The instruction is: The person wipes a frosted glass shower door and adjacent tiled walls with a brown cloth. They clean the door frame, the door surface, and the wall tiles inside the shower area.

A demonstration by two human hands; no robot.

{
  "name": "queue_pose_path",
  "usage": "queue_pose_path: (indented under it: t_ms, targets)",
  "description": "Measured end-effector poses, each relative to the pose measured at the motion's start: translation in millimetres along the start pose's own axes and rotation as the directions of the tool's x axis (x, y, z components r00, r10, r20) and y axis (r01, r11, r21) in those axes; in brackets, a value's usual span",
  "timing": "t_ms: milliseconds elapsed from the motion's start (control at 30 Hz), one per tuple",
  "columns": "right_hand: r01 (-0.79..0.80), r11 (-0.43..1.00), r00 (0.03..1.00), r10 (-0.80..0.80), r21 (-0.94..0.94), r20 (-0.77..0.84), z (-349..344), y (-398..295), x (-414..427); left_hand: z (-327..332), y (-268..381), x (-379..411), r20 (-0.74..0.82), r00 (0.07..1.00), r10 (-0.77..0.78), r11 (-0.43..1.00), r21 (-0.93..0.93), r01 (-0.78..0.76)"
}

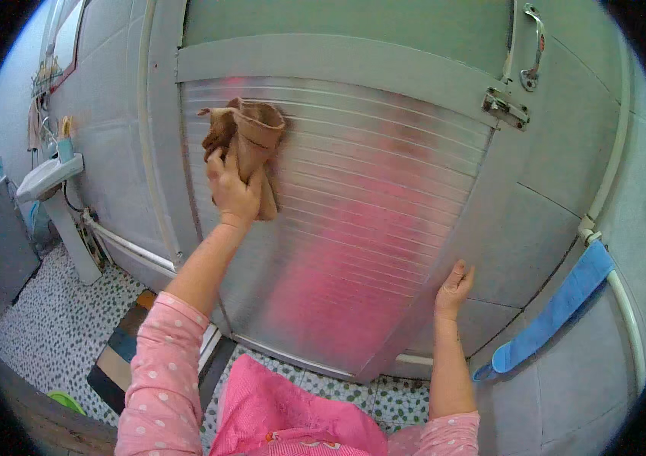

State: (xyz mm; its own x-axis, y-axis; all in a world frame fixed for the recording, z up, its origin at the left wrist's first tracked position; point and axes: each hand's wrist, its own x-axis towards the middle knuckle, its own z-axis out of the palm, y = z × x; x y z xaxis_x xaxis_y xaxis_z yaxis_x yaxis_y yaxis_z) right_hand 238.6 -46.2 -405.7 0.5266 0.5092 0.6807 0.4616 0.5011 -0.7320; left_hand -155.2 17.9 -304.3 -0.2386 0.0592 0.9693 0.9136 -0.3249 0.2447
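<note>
My left hand [232,185] grips a bunched brown cloth [260,134] against the upper left of a frosted, ribbed door panel [345,216]. Pink shows blurred in the panel. A pale grey frame [334,57] surrounds it. My right hand [455,285] is at the outer edge of the door frame, lower right, with thumb and a finger showing; its other fingers are hidden or unclear. A metal slide bolt [505,108] sits at the door's upper right corner, below a metal pull handle [534,48].
A blue cloth strip [556,313] hangs from a white pipe [628,325] at right. At left stand a white pedestal washbasin [52,176], a grey board [6,245] and a multicoloured mat [123,342] on the pebble-patterned floor. A green plastic item [66,402] lies lower left.
</note>
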Motion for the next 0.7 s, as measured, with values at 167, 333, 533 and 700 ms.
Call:
queue_pose_path:
  t_ms: [167,333,533,700]
  targets:
    - [-0.049,0.998,0.998,0.051,-0.047,0.047,-6,18,2,11,116,-24,0.07,0.985,0.156,0.974,-0.174,-0.142]
    - [0.04,0.998,0.999,-0.039,0.044,-0.022,-7,6,5,26,213,-53,0.293,0.907,0.302,0.932,-0.292,-0.216]
    - [0.057,0.991,0.998,-0.06,0.124,0.019,-2,-6,1,43,252,-70,0.142,0.882,0.45,0.866,-0.31,-0.392]
    - [-0.026,0.997,0.994,0.018,0.075,0.104,-8,19,8,40,220,-62,0.115,0.85,0.514,0.837,-0.286,-0.467]
